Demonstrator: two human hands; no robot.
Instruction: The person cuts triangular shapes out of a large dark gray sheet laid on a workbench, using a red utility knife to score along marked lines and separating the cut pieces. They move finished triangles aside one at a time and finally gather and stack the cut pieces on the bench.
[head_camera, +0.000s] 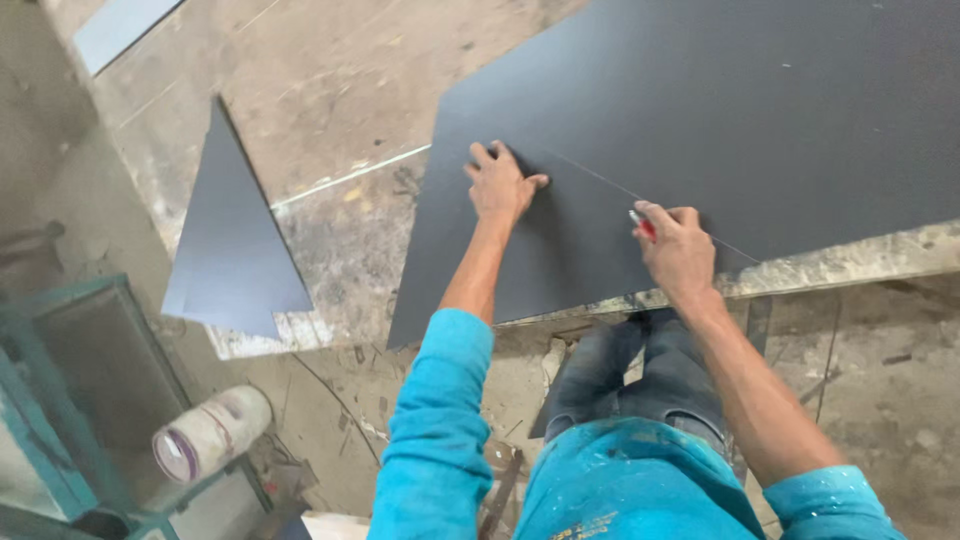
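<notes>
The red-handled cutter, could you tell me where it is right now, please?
In the head view, the red-handled cutter is in the right hand, its tip on the large dark sheet, right of the left hand.

Dark grey sheet (720, 110), red-handled cutter (641, 224), grey triangular offcut (235, 240), teal sleeves (440, 420), white paint-stained bucket (212, 433)

A large dark grey flat sheet (720, 120) lay on the worn, stained table (340, 90), overhanging its near edge. On the sheet, the left hand (503, 187) rested flat at eleven o'clock from the right hand (680, 252). A dark grey triangular offcut (235, 235) lay on the table at nine o'clock from the sheet. A white cylindrical tub (212, 432) lay on its side on the floor (880, 390) at seven o'clock.
</notes>
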